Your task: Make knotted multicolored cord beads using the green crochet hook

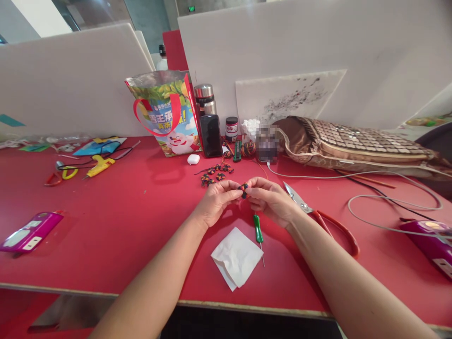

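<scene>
Over the middle of the red table, my left hand (219, 200) and my right hand (270, 197) pinch a small multicoloured crocheted piece (243, 189) between thumbs and fingers. It is dark with orange and red yarn; the fingertips cover part of it. Just beyond my left hand lie several similar crocheted pieces (220, 176). A strand runs up from my right hand towards a ball of variegated yarn (248, 149). Close below the hands lie a green-handled crochet hook (258, 229) and a folded white tissue (237, 259).
Red-handled scissors (319, 216) lie right of my right hand. Behind stand a phone (211, 136), a thermos (205, 96), a jar (231, 129) and a colourful bag (169, 117). A yellow glue gun (100, 165) lies left. A white cable (318, 176) loops across the right side.
</scene>
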`<state>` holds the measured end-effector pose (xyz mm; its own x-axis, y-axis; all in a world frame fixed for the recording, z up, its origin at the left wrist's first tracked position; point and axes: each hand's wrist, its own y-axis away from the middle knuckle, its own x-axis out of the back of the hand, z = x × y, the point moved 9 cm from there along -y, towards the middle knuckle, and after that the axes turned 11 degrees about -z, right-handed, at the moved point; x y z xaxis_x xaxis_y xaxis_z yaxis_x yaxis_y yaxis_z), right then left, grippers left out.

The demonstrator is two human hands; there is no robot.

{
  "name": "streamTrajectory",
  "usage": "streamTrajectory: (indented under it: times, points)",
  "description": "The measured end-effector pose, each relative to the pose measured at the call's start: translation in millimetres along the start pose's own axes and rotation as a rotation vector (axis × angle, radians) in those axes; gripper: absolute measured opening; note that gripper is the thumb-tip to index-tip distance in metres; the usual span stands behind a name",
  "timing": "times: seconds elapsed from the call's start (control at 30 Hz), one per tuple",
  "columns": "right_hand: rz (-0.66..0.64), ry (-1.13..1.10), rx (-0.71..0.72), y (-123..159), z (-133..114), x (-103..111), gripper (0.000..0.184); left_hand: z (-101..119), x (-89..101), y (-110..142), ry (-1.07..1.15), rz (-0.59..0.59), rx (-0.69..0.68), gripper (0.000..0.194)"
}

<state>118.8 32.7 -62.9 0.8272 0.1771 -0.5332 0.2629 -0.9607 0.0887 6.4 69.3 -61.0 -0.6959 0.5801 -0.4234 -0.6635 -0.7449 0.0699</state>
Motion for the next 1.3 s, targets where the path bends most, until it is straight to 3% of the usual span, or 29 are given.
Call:
streamTrajectory:
  times: [0.33, 0.67, 1.0, 1.3]
  points:
    - [-0.107, 0.011, 0.024, -3, 1, -8, 0.035, -11, -6.7, -1, 0.277, 0.033, -0.022, 0.027]
    - [-0.024, 0.004, -0.001, 0, -4, 3, 0.030, -5, 2.0, 1, 0.211, 0.073, 0.010, 0.036]
    - [-0.017, -0.060, -0.039, -3, 7, 3, 0.037, -13, -2.5, -1, 0.183, -0.010, 0.053, 0.039]
    - [0.022, -0.092, -0.049, -1, 4, 9, 0.037, -13, -1.8, -2, 0.204, 0.005, 0.060, 0.030]
